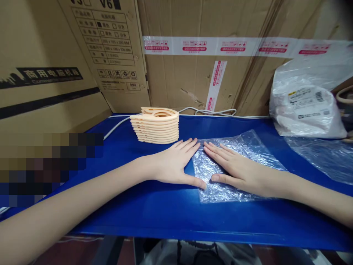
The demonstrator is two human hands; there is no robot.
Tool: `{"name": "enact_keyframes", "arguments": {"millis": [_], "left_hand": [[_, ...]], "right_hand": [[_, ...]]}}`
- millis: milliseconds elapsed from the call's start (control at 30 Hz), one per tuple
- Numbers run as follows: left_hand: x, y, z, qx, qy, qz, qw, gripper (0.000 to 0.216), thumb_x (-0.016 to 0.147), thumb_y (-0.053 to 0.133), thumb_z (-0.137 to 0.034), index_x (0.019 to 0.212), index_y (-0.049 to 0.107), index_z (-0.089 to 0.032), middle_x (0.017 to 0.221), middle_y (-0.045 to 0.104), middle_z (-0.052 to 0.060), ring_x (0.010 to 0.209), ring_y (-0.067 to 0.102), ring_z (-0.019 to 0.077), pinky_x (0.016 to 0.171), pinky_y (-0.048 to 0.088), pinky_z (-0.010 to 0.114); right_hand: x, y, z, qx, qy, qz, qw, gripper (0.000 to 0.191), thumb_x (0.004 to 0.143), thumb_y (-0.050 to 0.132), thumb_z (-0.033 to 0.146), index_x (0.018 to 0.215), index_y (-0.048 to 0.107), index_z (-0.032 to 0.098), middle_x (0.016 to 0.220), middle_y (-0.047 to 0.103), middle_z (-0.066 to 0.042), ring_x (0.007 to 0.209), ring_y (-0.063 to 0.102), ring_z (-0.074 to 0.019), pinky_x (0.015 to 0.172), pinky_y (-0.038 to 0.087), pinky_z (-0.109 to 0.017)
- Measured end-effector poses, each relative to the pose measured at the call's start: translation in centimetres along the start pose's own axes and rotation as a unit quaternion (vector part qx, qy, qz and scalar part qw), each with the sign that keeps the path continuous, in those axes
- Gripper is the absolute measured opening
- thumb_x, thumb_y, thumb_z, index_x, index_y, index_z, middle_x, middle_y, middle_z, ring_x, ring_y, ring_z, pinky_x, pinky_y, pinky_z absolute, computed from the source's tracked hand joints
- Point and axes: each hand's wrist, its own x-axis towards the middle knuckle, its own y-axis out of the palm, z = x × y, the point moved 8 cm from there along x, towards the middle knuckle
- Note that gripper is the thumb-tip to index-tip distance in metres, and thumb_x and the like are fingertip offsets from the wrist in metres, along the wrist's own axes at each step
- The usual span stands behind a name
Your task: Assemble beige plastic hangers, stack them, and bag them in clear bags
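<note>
A clear plastic bag [248, 147] lies flat and wrinkled on the blue table [154, 213]. My left hand [176, 165] rests palm down at the bag's left edge, fingers stretched out, with the thumb tip touching the plastic. On top of the bag, my right hand [234, 167] lies flat with its fingers extended to the left. Neither hand grips anything. Just beyond my left fingertips stands a neat stack of cream-coloured plastic pieces [157, 129], each with a rounded opening.
Large cardboard boxes [182, 77] wall off the back and left. A white cable [116, 129] runs along the rear edge. At the back right sits a white plastic parcel [306, 106] with a label, and another clear plastic sheet [325, 156] lies before it.
</note>
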Motion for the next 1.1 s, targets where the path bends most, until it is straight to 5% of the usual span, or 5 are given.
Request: {"name": "enact_keyframes", "arguments": {"millis": [333, 600, 733, 833, 1100], "left_hand": [[-0.1, -0.3, 0.0, -0.011, -0.012, 0.014, 1.000, 0.121, 0.072, 0.046, -0.086, 0.155, 0.005, -0.007, 0.160, -0.003, 0.019, 0.149, -0.002, 0.0345, 0.120, 0.011, 0.052], [-1.9, -1.4, 1.2, 0.015, -0.060, 0.067, 0.996, 0.115, 0.076, 0.047, -0.081, 0.155, 0.011, -0.006, 0.160, 0.001, 0.017, 0.149, 0.005, 0.0338, 0.120, 0.016, 0.050], [-2.7, -1.9, 1.1, 0.028, -0.055, 0.094, 0.994, 0.102, 0.083, 0.048, -0.072, 0.155, 0.014, -0.008, 0.161, 0.005, 0.014, 0.149, 0.011, 0.0299, 0.121, 0.019, 0.043], [-2.8, -2.0, 1.0, 0.018, -0.056, 0.095, 0.994, 0.104, 0.081, 0.052, -0.071, 0.155, 0.014, -0.010, 0.160, 0.005, 0.014, 0.149, 0.011, 0.0308, 0.120, 0.020, 0.042], [-3.0, -1.5, 1.2, -0.009, -0.053, 0.113, 0.992, 0.125, 0.067, 0.058, -0.081, 0.156, -0.001, -0.016, 0.159, -0.007, 0.015, 0.148, 0.002, 0.0351, 0.118, 0.021, 0.052]], "right_hand": [[0.1, 0.2, -8.1, -0.009, 0.156, 0.010, 0.988, 0.096, 0.088, 0.027, 0.075, 0.156, 0.015, 0.009, 0.161, 0.009, -0.014, 0.149, 0.009, -0.0296, 0.120, 0.013, -0.052], [-0.5, -5.8, -9.4, -0.178, 0.131, -0.154, 0.963, 0.064, 0.094, 0.032, 0.056, 0.140, 0.050, 0.015, 0.151, 0.042, -0.016, 0.141, 0.036, -0.0355, 0.114, 0.028, -0.055], [-1.2, -6.5, -8.0, -0.159, 0.130, -0.053, 0.977, 0.037, 0.094, 0.037, 0.044, 0.107, 0.062, 0.020, 0.110, 0.068, -0.014, 0.096, 0.064, -0.0302, 0.081, 0.048, -0.045], [-2.7, -5.0, -8.8, -0.110, 0.199, 0.061, 0.972, 0.026, 0.091, 0.044, 0.046, 0.083, 0.056, 0.025, 0.074, 0.065, -0.005, 0.061, 0.058, -0.0209, 0.056, 0.038, -0.034], [-2.1, -3.3, -5.7, 0.131, 0.140, 0.130, 0.973, 0.054, 0.094, 0.032, 0.062, 0.071, 0.056, 0.021, 0.069, 0.058, -0.002, 0.064, 0.050, -0.0167, 0.062, 0.044, -0.031]]}}
